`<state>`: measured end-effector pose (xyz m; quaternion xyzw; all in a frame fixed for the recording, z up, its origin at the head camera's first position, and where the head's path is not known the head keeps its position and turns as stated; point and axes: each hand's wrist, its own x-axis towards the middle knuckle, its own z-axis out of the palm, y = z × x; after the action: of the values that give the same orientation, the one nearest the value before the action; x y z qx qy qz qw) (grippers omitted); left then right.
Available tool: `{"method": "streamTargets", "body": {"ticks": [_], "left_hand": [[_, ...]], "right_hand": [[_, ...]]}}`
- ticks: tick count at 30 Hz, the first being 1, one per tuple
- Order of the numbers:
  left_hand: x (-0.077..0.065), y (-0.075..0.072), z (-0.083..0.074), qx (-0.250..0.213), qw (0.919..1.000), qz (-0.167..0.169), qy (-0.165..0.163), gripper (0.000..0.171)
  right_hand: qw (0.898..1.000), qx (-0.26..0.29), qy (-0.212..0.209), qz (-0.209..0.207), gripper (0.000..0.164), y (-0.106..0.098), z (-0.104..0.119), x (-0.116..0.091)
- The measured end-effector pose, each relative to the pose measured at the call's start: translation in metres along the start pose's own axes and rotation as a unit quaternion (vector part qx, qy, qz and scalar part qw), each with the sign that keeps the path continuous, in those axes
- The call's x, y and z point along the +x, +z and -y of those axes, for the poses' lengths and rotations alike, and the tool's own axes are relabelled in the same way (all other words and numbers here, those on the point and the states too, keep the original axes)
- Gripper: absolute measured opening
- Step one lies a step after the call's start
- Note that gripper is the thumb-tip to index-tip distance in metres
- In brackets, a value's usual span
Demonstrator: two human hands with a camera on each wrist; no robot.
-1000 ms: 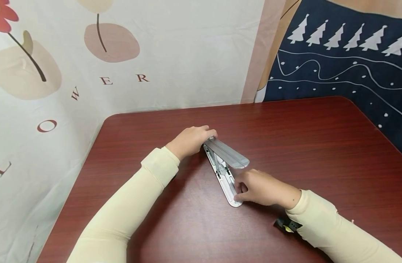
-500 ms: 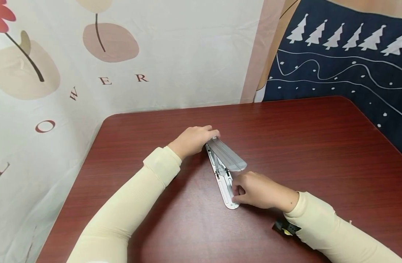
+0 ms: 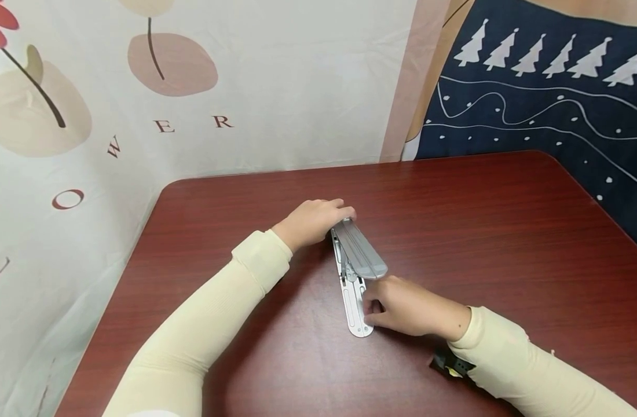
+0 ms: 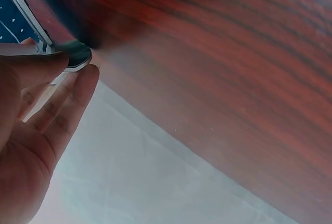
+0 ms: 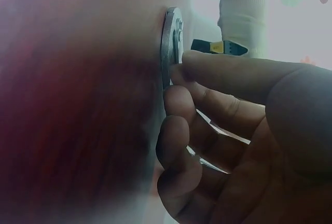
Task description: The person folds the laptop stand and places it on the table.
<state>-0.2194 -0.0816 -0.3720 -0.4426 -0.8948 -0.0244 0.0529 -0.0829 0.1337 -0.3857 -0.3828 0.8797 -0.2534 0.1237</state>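
A silver folding metal stand [image 3: 356, 307] stands on the table, its long base plate low and its upper plate [image 3: 360, 250] raised over it at a slant, with a strut between them. My left hand [image 3: 314, 222] grips the far, hinged end; in the left wrist view the thumb and fingers hold the rounded end [image 4: 80, 57]. At the near end, my right hand [image 3: 409, 306] pinches the right edge of the base plate. The right wrist view shows the thumb and index finger at the rim of the plate [image 5: 167, 53], the other fingers curled below.
The dark red wooden table [image 3: 480, 231] spreads around the stand. Behind it hang a pale flower-print cloth [image 3: 297, 87] and a navy cloth [image 3: 532, 110] with white trees. A black strap [image 3: 451, 364] sits under the right sleeve.
The stand has turned on the table: its far end has shifted right with my left hand and its near end left with my right hand. Both hands keep their hold.
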Motion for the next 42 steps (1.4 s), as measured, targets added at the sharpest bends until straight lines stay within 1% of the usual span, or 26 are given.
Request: {"method": "streamTargets", "body": {"ticks": [6,11,14,18,21,23,24,26,27,29,31,33,35,37,39,42], "left_hand": [[0.0,-0.002,-0.001,0.002,1.0,0.001,0.0,0.048],[-0.002,-0.003,0.0,0.011,0.9999,0.001,-0.005,0.051],[-0.005,-0.002,0.001,0.011,0.9999,-0.006,-0.006,0.053],[-0.012,-0.001,0.003,0.003,0.9995,-0.027,-0.013,0.047],[-0.018,-0.003,0.005,-0.005,0.9984,-0.047,-0.03,0.037],[-0.023,-0.004,0.005,-0.021,0.997,-0.05,-0.055,0.033],[-0.025,-0.006,0.005,-0.041,0.9953,-0.049,-0.073,0.032],[-0.031,-0.009,0.002,-0.092,0.9883,-0.048,-0.112,0.032],[-0.033,-0.011,0.001,-0.119,0.9825,-0.048,-0.135,0.032],[-0.039,-0.014,-0.003,-0.174,0.9665,-0.057,-0.18,0.032],[-0.043,-0.017,-0.007,-0.218,0.9486,-0.079,-0.216,0.028],[-0.047,-0.02,-0.01,-0.242,0.9333,-0.101,-0.245,0.021],[-0.05,-0.022,-0.015,-0.259,0.9211,-0.119,-0.266,0.013],[-0.052,-0.024,-0.02,-0.271,0.9126,-0.132,-0.276,0.009],[-0.054,-0.025,-0.025,-0.279,0.9069,-0.141,-0.282,0.009],[-0.054,-0.025,-0.032,-0.292,0.9017,-0.145,-0.284,0.01]], "right_hand": [[1.0,0.004,-0.011,-0.002,0.018,0.001,0.001,0.002],[1.0,0.013,-0.012,0.002,0.017,0.0,0.001,0.003],[1.0,0.023,-0.006,0.008,0.015,-0.002,0.0,0.004],[1.0,0.025,0.003,0.007,0.015,-0.007,-0.004,0.004],[0.999,0.033,0.006,0.0,0.016,-0.012,-0.008,0.005],[0.999,0.048,0.013,-0.01,0.015,-0.016,-0.012,0.005],[0.998,0.054,0.018,-0.017,0.015,-0.018,-0.014,0.004],[0.997,0.061,0.026,-0.033,0.017,-0.026,-0.018,0.004],[0.997,0.061,0.031,-0.042,0.017,-0.03,-0.019,0.003],[0.996,0.054,0.042,-0.063,0.017,-0.04,-0.022,0.003],[0.994,0.045,0.051,-0.088,0.016,-0.052,-0.024,0.004],[0.99,0.037,0.062,-0.119,0.015,-0.062,-0.026,0.006],[0.986,0.032,0.068,-0.149,0.014,-0.07,-0.027,0.01],[0.982,0.035,0.073,-0.172,0.012,-0.074,-0.028,0.015],[0.978,0.045,0.077,-0.186,0.007,-0.076,-0.029,0.022],[0.974,0.067,0.089,-0.196,0.004,-0.074,-0.03,0.032]]}}
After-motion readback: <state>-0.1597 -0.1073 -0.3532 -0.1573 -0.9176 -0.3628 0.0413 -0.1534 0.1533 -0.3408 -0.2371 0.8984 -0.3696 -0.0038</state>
